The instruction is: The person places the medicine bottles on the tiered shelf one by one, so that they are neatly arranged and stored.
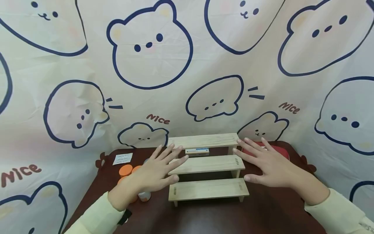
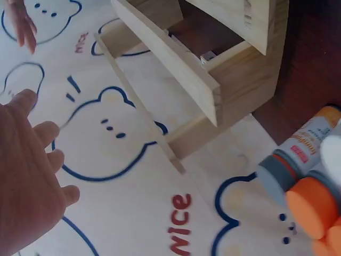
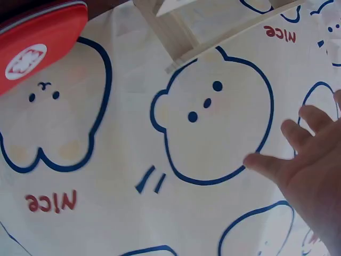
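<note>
A three-step wooden rack [image 1: 208, 190] stands in the middle of the dark table. In the head view my left hand [image 1: 155, 170] hovers at the rack's left side, fingers spread and holding nothing. My right hand [image 1: 270, 162] is held out at the rack's right side, also spread and bare. The left wrist view shows the left hand [image 2: 32, 170] apart from the wooden steps [image 2: 176, 58]. Likewise, the right hand [image 3: 309, 154] is clear of the wood [image 3: 176, 32] in its own wrist view. A small flat box [image 1: 197, 151] lies behind the middle step.
Orange-capped bottles [image 1: 125, 170] stand at the left, partly hidden by the left arm; one labelled bottle [image 2: 309, 136] shows up close. A red case with a white emblem [image 3: 42, 48] lies back right. A paper note [image 1: 122, 158] is at the back left. Bear-print cloth [image 1: 149, 65] hangs behind.
</note>
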`<state>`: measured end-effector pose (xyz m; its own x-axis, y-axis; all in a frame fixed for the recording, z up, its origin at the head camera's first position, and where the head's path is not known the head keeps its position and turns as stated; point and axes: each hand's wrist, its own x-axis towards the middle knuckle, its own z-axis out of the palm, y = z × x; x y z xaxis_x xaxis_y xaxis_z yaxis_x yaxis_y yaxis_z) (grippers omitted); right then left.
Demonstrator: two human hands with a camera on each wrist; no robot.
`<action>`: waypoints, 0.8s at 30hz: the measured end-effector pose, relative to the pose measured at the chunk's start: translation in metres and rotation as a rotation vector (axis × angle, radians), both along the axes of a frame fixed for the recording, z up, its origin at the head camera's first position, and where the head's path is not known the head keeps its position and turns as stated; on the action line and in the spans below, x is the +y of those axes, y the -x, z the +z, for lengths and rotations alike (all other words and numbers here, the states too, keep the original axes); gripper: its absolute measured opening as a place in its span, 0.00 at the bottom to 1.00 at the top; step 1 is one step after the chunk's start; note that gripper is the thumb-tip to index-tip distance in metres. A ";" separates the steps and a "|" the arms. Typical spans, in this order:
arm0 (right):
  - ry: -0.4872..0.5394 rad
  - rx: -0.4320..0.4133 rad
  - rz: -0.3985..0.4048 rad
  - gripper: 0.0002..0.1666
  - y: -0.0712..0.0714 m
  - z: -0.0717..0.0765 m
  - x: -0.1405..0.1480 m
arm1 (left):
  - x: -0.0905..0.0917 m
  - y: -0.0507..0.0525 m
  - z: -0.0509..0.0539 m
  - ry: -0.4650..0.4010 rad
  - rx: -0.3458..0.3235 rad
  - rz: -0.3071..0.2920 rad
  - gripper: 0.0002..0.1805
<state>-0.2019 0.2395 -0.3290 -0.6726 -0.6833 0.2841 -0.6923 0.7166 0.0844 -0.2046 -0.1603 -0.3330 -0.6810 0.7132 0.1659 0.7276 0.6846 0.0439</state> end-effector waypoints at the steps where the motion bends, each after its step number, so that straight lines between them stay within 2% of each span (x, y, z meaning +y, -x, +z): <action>1: 0.007 0.002 -0.009 0.45 0.001 -0.002 0.000 | -0.003 0.001 -0.003 -0.021 0.008 0.013 0.33; 5: 0.047 0.019 -0.056 0.45 0.010 -0.016 0.005 | -0.023 0.006 -0.015 -0.153 0.025 0.077 0.33; 8: 0.096 0.062 -0.130 0.44 0.017 -0.027 0.010 | -0.043 0.013 -0.023 -0.228 0.014 0.146 0.33; 12: 0.189 0.084 -0.247 0.39 0.021 -0.043 0.016 | -0.071 0.014 -0.036 -0.258 -0.012 0.271 0.33; 16: 0.246 0.067 -0.326 0.36 0.022 -0.059 0.020 | -0.100 0.008 -0.051 -0.263 -0.035 0.384 0.31; 20: 0.270 -0.005 -0.397 0.35 0.024 -0.077 0.020 | -0.120 0.000 -0.063 -0.257 -0.070 0.471 0.28; 24: 0.329 -0.190 -0.442 0.32 0.023 -0.099 0.016 | -0.132 -0.003 -0.070 -0.236 -0.147 0.532 0.29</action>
<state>-0.2254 0.2555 -0.4277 -0.9338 -0.2221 0.2805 -0.3026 0.9087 -0.2877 -0.2013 -0.2925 -0.4033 -0.9622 0.2235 0.1556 0.2626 0.9128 0.3129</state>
